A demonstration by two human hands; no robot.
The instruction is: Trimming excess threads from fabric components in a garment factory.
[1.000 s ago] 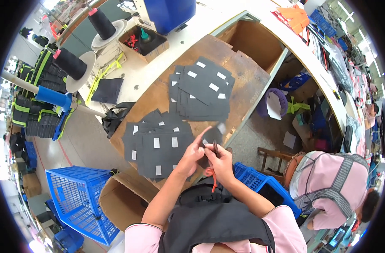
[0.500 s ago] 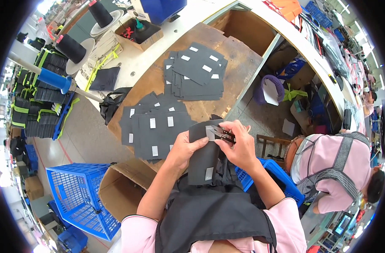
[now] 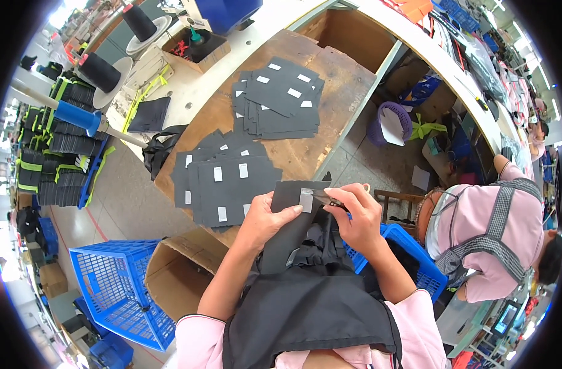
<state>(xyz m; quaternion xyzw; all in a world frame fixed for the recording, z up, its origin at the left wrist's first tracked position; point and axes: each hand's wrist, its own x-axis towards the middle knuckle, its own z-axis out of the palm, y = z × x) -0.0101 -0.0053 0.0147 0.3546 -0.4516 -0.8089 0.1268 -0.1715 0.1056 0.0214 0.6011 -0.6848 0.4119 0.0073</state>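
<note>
A dark grey fabric panel (image 3: 284,243) is held up in front of my apron, with a small white label (image 3: 306,200) near its top. My left hand (image 3: 260,220) pinches the panel's left edge, the thumb lying across its front beside the label. In my right hand (image 3: 359,215) is a pair of metal thread snips (image 3: 321,197), partly hidden by the fingers; the blades lie at the label's right side. On the brown wooden board (image 3: 345,80) beyond are a near stack of labelled grey panels (image 3: 231,190) and a far stack of similar panels (image 3: 284,126).
Left of me stand a blue plastic basket (image 3: 118,289) and an open cardboard box (image 3: 179,261). A blue crate (image 3: 431,280) is close by my right forearm. A purple basket (image 3: 374,132) sits under the table, and a co-worker (image 3: 484,240) bends over at the right.
The panel's lower end has swung a little left and its lower label now shows only partly. My right hand and the snips have shifted slightly right.
</note>
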